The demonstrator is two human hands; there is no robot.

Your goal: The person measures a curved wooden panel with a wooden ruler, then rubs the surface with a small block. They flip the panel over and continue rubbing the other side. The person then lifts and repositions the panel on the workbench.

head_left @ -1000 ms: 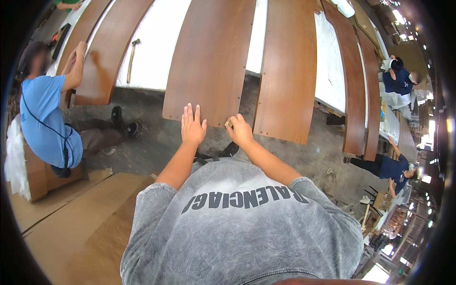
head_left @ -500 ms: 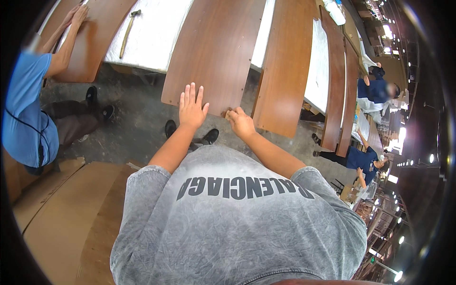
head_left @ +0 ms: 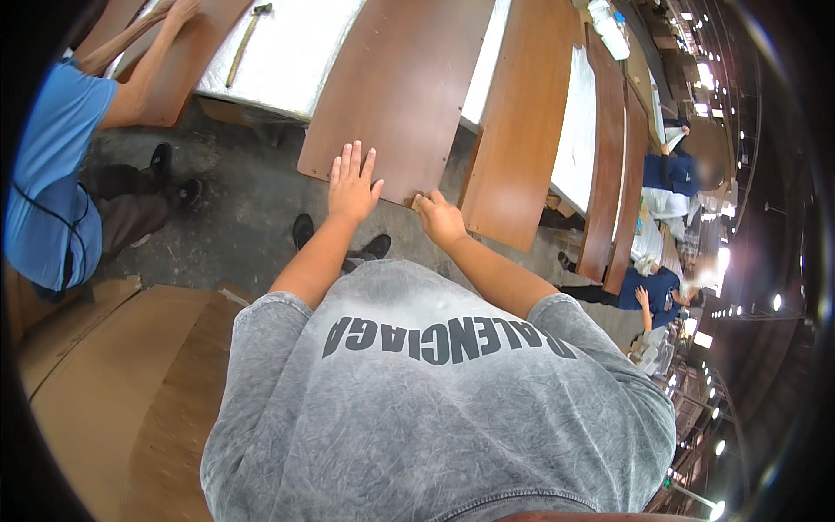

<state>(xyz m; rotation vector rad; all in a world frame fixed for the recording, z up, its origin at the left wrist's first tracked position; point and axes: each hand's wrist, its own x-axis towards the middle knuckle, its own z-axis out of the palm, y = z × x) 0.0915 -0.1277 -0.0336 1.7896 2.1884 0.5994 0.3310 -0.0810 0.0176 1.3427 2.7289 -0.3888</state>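
Grey concrete floor [head_left: 235,217] runs under a row of white-topped benches [head_left: 287,52] with brown boards leaning over their near edges. Your board, the brown wood panel [head_left: 400,87], lies straight ahead of you, its long axis running away from you up onto the bench, its rounded near edge overhanging the floor just above your shoes [head_left: 376,247]. Both hands meet that near edge, and neither is clearly the nearer.

Your left hand [head_left: 352,187] is laid flat on the panel's face, fingers spread wide and pointing away from you, gripping nothing. Your right hand [head_left: 437,217] is curled at the panel's lower right corner, fingertips on the edge; whether it pinches the edge or only presses against it, you cannot tell from here.

Just right of your panel a second brown panel [head_left: 522,130] leans the same way, with more beyond it. To your left a person in a blue shirt [head_left: 52,165] has a hand on another board [head_left: 187,65], and a hammer [head_left: 246,39] lies on the white bench top. Cardboard sheets [head_left: 113,383] lie on the floor at your lower left.
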